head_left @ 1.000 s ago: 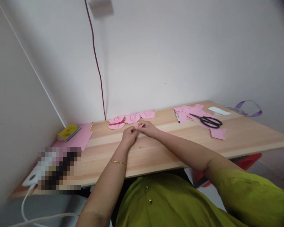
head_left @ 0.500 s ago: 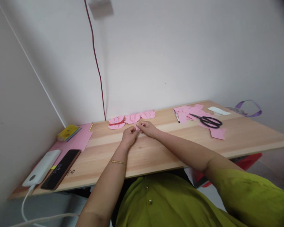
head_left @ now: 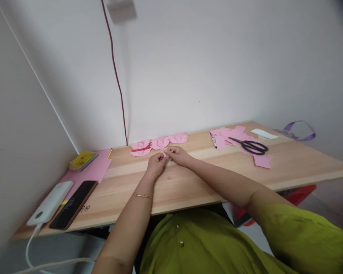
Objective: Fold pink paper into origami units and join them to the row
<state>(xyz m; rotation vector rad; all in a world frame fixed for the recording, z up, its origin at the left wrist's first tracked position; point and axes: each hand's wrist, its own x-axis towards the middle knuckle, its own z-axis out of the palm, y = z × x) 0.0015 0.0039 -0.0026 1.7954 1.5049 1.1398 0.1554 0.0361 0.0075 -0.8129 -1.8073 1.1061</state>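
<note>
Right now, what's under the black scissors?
Loose pink paper pieces show along both sides of the black scissors and seem to run beneath. Whatever lies directly under the blades and handles is covered.

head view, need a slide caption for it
Left hand and right hand pinch pink paper above a wooden table.

Left arm [head_left: 128, 217] is slanting forward; right arm [head_left: 223, 175] is angling inward, elbow [head_left: 253, 199] bending. Left hand [head_left: 156, 165] and right hand [head_left: 179, 155] are sitting close together ahead, backs facing up, fingers [head_left: 172, 148] curling inward, tips pinching.
</note>
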